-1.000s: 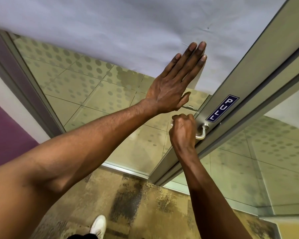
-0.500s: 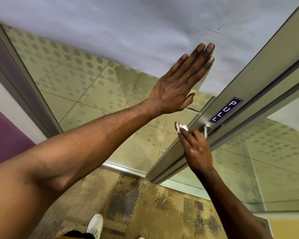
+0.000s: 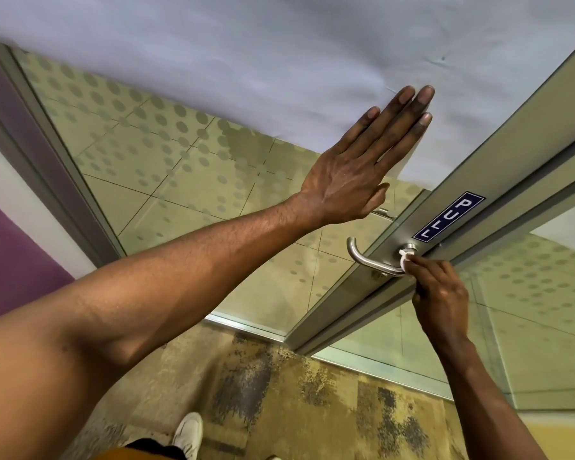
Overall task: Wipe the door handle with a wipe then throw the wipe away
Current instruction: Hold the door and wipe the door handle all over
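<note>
— Two hands in view; which step do I log?

— Wiping, by my reading; my right hand (image 3: 440,290) has its fingers closed in a pinch on the wipe (image 3: 404,261), a small white wad pressed where the door handle (image 3: 370,260) bends in toward its round base on the door frame (image 3: 362,293); the long bar of the handle is bare.

— And my left hand (image 3: 362,167)?

— Fully open, fingers together, palm flat on the glass door (image 3: 180,180) above the handle; it grips nothing, and I judge it is steadying the door; that arm reaches nearly straight, the right comes up from below with bent wrist.

— Next move?

— Probably a slide of the wipe along the bar, firm pinch kept; no bin is in view, so disposal waits.
</note>
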### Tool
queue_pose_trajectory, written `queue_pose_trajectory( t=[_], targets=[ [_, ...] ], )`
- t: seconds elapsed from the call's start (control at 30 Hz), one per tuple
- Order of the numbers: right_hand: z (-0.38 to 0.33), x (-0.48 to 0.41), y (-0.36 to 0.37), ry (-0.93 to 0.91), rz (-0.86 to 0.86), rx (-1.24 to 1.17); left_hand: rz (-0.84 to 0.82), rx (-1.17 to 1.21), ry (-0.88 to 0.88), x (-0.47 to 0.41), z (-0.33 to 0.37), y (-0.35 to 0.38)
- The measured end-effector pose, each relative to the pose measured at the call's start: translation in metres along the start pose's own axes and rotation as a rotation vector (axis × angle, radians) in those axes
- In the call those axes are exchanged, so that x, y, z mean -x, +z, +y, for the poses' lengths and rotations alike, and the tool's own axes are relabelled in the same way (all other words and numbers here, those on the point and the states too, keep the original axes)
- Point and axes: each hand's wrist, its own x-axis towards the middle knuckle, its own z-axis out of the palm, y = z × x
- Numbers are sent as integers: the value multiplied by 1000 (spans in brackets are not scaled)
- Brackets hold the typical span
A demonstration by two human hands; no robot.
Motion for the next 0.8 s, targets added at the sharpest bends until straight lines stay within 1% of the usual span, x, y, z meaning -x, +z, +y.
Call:
queue_pose_trajectory(
  t=[0.07,0.13,0.2,0.27,0.33,0.43,0.57,0.63,0.73,0.77,0.8],
  targets=[
    [-6,-1,2,44,38,-13,3,15,9,0,-1,-1],
    [-14,1,7,147,104,-51,0,37,19,1,-3,-1],
    [-26,4,12,339,201,-162,-14,52,39,2,-7,-2],
    [-39,5,15,584,299,-320,-23,74,59,3,-8,-4],
    [-52,8,18,791,363,-454,-39,86,86,7,-12,-5],
    [-68,12,21,1007,411,-629,-86,78,138,18,-20,-2],
    [-91,14,27,1126,506,-865,-157,57,177,40,-31,2],
    [-104,12,30,1130,569,-1011,-205,64,186,53,-39,-1],
    [-126,8,34,1125,569,-1111,-275,67,176,77,-50,-2],
    [-135,5,35,1130,564,-1130,-321,75,168,86,-55,-4],
    [-142,3,39,1133,556,-1155,-326,66,161,96,-62,-3]
  ],
)
